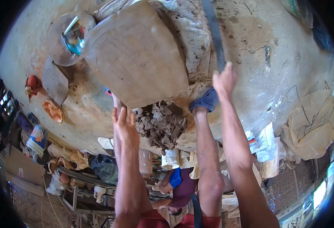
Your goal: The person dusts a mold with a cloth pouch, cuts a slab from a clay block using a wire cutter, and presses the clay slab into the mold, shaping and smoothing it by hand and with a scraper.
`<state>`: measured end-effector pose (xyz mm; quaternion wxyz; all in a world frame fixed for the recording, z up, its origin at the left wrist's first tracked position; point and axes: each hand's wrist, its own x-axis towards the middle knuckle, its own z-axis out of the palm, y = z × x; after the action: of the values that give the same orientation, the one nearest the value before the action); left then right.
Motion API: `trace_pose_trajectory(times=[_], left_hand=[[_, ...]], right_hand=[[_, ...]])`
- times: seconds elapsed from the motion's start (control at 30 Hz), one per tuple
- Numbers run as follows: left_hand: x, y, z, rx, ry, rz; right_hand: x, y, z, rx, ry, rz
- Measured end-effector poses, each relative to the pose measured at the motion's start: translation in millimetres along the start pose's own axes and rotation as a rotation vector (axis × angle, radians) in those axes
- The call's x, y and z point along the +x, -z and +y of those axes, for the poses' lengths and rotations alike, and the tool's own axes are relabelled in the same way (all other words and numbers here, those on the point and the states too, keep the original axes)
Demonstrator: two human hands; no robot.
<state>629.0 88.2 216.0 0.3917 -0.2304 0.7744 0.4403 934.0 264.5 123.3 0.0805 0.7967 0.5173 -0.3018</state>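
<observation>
Holding long blade point(215, 36) in right hand point(224, 79), grip clamped around handle end.
Left hand point(126, 125) is hovering open near clay block point(136, 53).

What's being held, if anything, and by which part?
Right hand holds the long flat blade by its near end. Left hand is open, holding nothing.
</observation>
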Motion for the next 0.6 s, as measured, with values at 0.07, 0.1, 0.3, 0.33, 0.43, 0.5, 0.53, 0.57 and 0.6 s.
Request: trace_pose_trajectory(times=[0.07, 0.1, 0.3, 0.33, 0.43, 0.5, 0.53, 0.57, 0.6], left_hand=[[-7, -10, -14, -0.061, 0.059, -0.071], [-12, -12, -19, -0.124, 0.132, -0.128], [-4, -22, -30, -0.356, 0.199, -0.195], [-6, -25, -27, -0.393, 0.217, -0.168], [-14, -33, -10, -0.421, 0.277, -0.109], [-12, -28, -6, -0.420, 0.336, -0.118], [-12, -27, -4, -0.411, 0.358, -0.129], [-9, -22, -6, -0.414, 0.379, -0.099], [-9, -18, -6, -0.426, 0.397, -0.104]], right_hand=[[1, -25, -16, 0.149, -0.075, -0.008], [-1, -42, -5, 0.122, 0.088, 0.086], [-97, -36, -37, 0.647, -0.234, -0.006], [-124, -45, -57, 0.730, -0.292, 0.099], [-176, -68, -106, 0.978, -0.488, 0.002], [-188, -82, -131, 1.021, -0.562, 0.004], [-192, -90, -139, 1.004, -0.563, 0.040], [-196, -98, -148, 0.986, -0.564, 0.077], [-194, -94, -155, 1.061, -0.603, 0.143]])
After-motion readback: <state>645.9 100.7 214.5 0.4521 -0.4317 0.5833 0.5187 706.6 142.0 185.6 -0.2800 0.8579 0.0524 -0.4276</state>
